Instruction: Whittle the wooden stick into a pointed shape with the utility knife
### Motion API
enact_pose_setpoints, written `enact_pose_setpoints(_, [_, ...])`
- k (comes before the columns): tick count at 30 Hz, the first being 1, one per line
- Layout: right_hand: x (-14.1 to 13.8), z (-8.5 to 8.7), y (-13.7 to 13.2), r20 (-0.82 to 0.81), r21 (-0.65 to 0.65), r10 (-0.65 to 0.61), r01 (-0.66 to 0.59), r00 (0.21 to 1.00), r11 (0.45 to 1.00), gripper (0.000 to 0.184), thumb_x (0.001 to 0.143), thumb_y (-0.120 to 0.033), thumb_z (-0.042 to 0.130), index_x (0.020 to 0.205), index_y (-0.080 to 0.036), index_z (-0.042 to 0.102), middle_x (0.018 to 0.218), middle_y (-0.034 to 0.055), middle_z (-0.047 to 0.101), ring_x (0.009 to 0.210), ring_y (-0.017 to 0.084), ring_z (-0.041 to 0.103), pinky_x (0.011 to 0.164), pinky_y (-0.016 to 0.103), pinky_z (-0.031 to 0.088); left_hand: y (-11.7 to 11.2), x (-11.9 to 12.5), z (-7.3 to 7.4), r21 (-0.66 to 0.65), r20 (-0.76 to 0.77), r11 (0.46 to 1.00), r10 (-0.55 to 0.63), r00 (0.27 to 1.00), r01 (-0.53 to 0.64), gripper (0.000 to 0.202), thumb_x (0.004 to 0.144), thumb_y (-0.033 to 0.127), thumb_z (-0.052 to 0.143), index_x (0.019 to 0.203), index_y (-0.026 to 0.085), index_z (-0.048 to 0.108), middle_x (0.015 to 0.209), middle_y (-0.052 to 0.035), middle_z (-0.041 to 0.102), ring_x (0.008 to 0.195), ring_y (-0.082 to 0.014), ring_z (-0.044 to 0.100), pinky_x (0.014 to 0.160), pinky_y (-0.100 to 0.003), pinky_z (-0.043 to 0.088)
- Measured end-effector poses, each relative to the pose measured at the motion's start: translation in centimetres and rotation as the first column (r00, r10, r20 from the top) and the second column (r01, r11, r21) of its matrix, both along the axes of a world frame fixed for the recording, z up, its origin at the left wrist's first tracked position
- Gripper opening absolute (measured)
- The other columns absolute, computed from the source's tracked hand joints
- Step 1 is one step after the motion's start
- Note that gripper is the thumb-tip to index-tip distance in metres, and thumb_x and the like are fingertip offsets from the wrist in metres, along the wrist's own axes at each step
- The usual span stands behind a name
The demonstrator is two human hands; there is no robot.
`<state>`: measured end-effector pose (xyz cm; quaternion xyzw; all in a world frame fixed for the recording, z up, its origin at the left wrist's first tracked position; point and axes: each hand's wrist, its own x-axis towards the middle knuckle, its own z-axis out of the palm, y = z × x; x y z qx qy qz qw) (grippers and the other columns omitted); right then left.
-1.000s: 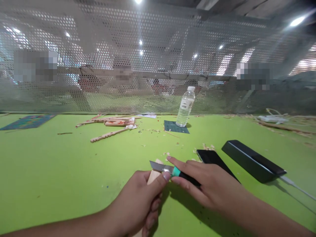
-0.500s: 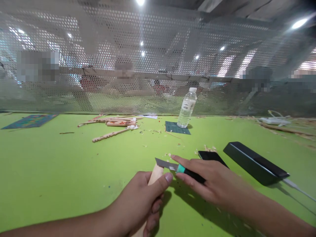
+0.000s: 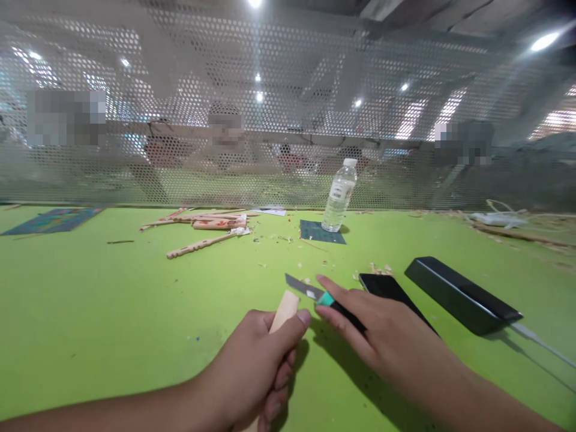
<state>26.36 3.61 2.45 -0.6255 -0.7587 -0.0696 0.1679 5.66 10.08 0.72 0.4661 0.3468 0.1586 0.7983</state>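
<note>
In the lower middle of the head view, my left hand is wrapped round a pale wooden stick, whose flat top end sticks up past the thumb. My right hand grips a utility knife with a black and teal handle, the index finger stretched along it. The grey blade points left, just beyond the stick's tip, and looks apart from it. Small wood shavings lie on the green table near the blade.
Right of my hands are a phone and a black wedge-shaped device with a white cable. Further back stand a water bottle on a dark sheet and carved sticks. A perforated metal screen closes the far edge, people behind it.
The knife blade has moved off the stick's end, forward and away from me, with my right hand. My left hand has barely moved and still holds the stick.
</note>
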Motion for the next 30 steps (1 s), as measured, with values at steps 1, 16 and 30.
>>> enact_pose_setpoints(1, [0.2, 0.0, 0.1, 0.001, 0.023, -0.028, 0.028, 1.0, 0.999, 0.054, 0.11, -0.044, 0.035, 0.146, -0.012, 0.06, 0.111, 0.0184, 0.08, 0.09, 0.033, 0.08, 0.073, 0.048, 0.067, 0.0, 0.0, -0.1, -0.002, 0.0, 1.0, -0.008, 1.0, 0.008, 0.06, 0.085, 0.069, 0.068, 0.055, 0.022, 0.044, 0.035, 0.0089, 0.034, 0.024, -0.0061, 0.029, 0.023, -0.015, 0.026])
enact_pose_setpoints(16, [1.0, 0.8, 0.4, -0.049, -0.098, 0.152, -0.156, 0.987, 0.983, 0.053, 0.11, -0.048, 0.035, 0.149, -0.019, 0.057, 0.117, 0.0123, 0.08, 0.099, 0.028, 0.079, 0.088, 0.044, 0.064, 0.1, -0.1, -0.7, 0.029, 0.055, 0.999, -0.038, 0.998, 0.037, 0.046, 0.087, 0.066, 0.07, 0.082, 0.024, 0.051, 0.045, 0.0124, 0.041, 0.03, -0.0052, 0.028, 0.026, -0.015, 0.031])
enact_pose_setpoints(30, [0.1, -0.1, 0.4, -0.021, -0.029, -0.088, 0.087, 0.996, 0.996, 0.062, 0.109, -0.053, 0.029, 0.149, -0.016, 0.058, 0.109, 0.0171, 0.081, 0.091, 0.035, 0.08, 0.075, 0.051, 0.065, -0.1, 0.3, -0.1, 0.029, -0.024, 0.999, -0.022, 0.999, 0.023, 0.061, 0.087, 0.073, 0.063, 0.058, 0.022, 0.044, 0.037, 0.0094, 0.037, 0.024, -0.0052, 0.027, 0.023, -0.016, 0.027])
